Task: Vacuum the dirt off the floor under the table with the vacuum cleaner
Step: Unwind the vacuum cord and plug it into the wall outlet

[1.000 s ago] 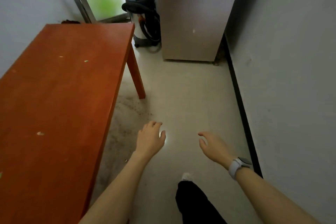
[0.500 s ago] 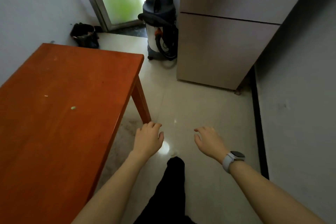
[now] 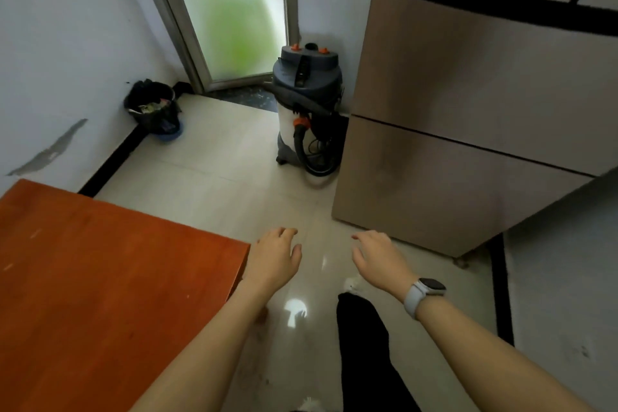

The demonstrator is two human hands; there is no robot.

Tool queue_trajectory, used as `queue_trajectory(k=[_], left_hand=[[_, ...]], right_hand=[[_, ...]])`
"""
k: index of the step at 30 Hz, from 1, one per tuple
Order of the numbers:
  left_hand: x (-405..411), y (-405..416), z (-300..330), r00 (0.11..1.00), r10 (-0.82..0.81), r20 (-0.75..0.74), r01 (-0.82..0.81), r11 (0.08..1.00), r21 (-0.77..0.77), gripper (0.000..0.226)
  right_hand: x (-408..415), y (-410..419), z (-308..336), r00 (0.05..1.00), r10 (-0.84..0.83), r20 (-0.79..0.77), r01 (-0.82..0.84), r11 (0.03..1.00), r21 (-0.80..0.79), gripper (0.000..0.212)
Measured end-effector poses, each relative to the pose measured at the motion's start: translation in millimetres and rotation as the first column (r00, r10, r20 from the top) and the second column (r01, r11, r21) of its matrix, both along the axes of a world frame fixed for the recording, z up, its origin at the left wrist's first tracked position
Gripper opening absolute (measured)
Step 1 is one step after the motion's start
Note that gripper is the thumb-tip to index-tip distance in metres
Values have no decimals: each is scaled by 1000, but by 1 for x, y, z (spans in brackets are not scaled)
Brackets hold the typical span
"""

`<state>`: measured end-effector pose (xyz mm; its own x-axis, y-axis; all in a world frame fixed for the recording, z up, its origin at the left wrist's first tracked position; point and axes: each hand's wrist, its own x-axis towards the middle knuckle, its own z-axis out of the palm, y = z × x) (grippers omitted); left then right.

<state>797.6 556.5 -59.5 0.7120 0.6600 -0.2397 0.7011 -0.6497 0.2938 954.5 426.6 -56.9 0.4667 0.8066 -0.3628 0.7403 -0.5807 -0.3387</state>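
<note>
Both arms are out in front, low over the pale floor [image 3: 234, 160]. The left hand [image 3: 272, 259] hangs palm down with its fingers loosely spread, holding nothing, right beside the corner of the orange worktop [image 3: 100, 278]. The right hand [image 3: 379, 256] is just as slack, fingers relaxed and apart, nothing in it, a white watch [image 3: 423, 293] on its wrist. A dark trouser leg [image 3: 364, 344] shows below, between the arms.

And there is the vacuum [image 3: 306, 110], well ahead of both hands, standing upright on the floor: blue-grey top with orange knobs, pale drum, black hose [image 3: 301, 152] looping down its front. It sits tight against the side of the tall beige fridge [image 3: 451, 127] and just in front of the frosted door [image 3: 234, 10]. Over to the left, against the wall, a black bin [image 3: 152, 107] stuffed with rubbish. A bright light glints off the tiles between the arms.
</note>
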Motion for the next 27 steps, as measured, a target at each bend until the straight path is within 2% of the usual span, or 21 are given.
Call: queue_trajectory(k=[8, 15, 21, 27], left_hand=[[122, 158, 14, 964, 266, 25, -265, 964, -18, 45], [148, 287, 12, 888, 453, 84, -451, 892, -39, 44], [156, 425, -9, 886, 463, 33, -462, 886, -29, 42], [170, 597, 6, 933, 359, 25, -359, 933, 19, 41]], right_hand=[[132, 186, 14, 984, 179, 19, -180, 979, 91, 41], [173, 361, 11, 956, 291, 24, -292, 950, 109, 41], [182, 498, -9, 961, 275, -6, -272, 955, 121, 40], [191, 647, -13, 975, 223, 2, -222, 971, 84, 39]])
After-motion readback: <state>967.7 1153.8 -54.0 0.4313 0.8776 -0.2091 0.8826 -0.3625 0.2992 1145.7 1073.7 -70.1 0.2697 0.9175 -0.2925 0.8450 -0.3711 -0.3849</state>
